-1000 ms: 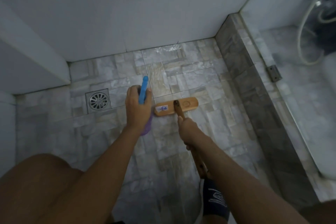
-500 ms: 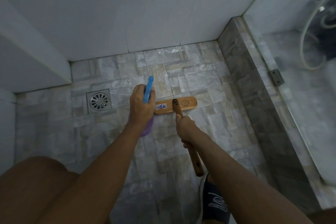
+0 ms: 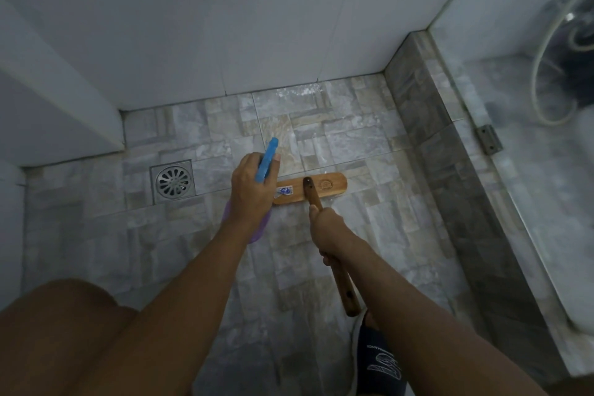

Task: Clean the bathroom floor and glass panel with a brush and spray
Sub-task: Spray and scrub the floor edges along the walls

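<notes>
My left hand (image 3: 252, 191) grips a spray bottle (image 3: 267, 160) with a blue trigger head and a purple body, its nozzle aimed at the wet floor tiles (image 3: 321, 138) ahead. My right hand (image 3: 329, 228) grips the wooden handle of a long brush (image 3: 328, 185). The brush's wooden head lies flat on the tiles just right of the bottle. The glass panel (image 3: 530, 138) stands on the stone kerb at the right.
A round metal floor drain (image 3: 173, 182) sits left of the bottle. White tiled walls (image 3: 225, 26) close the far side and the left. A grey stone kerb (image 3: 450, 170) runs along the right. My foot in a dark slipper (image 3: 379, 360) stands near the bottom.
The brush head has slid a little toward me across the tiles, and more of the handle's end shows behind my right hand. My left hand keeps the bottle over the same spot.
</notes>
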`<state>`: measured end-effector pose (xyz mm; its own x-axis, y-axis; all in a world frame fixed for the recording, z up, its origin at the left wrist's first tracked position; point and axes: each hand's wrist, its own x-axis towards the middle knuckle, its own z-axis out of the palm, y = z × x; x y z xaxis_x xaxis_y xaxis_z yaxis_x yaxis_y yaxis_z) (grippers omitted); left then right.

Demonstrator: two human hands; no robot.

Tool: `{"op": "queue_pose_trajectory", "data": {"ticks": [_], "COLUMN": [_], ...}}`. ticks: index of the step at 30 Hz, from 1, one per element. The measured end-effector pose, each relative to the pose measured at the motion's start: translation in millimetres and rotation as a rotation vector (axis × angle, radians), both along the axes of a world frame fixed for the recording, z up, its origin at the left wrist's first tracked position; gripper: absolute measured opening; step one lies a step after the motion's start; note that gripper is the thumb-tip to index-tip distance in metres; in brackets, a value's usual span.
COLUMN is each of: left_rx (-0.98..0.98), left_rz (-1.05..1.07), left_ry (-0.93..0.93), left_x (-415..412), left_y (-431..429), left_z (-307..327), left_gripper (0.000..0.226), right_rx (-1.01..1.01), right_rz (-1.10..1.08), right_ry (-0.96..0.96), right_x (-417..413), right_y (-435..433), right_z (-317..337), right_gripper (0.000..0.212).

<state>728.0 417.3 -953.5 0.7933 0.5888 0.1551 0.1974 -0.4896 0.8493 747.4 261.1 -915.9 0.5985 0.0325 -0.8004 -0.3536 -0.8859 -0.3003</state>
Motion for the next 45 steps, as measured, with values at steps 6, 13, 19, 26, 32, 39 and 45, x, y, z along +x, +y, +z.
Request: {"op": "queue_pose_trajectory", "data": {"ticks": [6,13,19,26,32,39,45], "left_rx": [0.014,0.134,0.165,0.147,0.116,0.068,0.091], "left_rz": [0.130,0.259,0.189,0.203,0.196,0.225,0.213], "left_ry": [-0.029,-0.080,-0.085,-0.107,-0.112,-0.117,-0.106], "left_x": [4,26,26,22,20,20,19], "left_y": [18,61,53,62,61,71,70], "left_z": [0,-5,-11,-9,-11,-11,-13], "left_gripper": [0.038,0.038,0.028,0.028,0.027,0.029,0.031], "right_rx": [0.024,0.072,0.199,0.122,-0.007,0.021,-0.171], "right_rz": [0.012,0.008,0.129,0.098,0.178,0.332,0.222], "right_ry": [0.014,-0.023,-0.158,-0.209,-0.218,-0.176,-0.228], "right_x": [3,74,170,210,234,210,245], "right_y": [-2,38,120,90,86,125,74], "right_z": [0,-17,-21,-26,-20,-13,1], "right_gripper": [0.052,0.056,0.048,0.046,0.027,0.026,0.030]}}
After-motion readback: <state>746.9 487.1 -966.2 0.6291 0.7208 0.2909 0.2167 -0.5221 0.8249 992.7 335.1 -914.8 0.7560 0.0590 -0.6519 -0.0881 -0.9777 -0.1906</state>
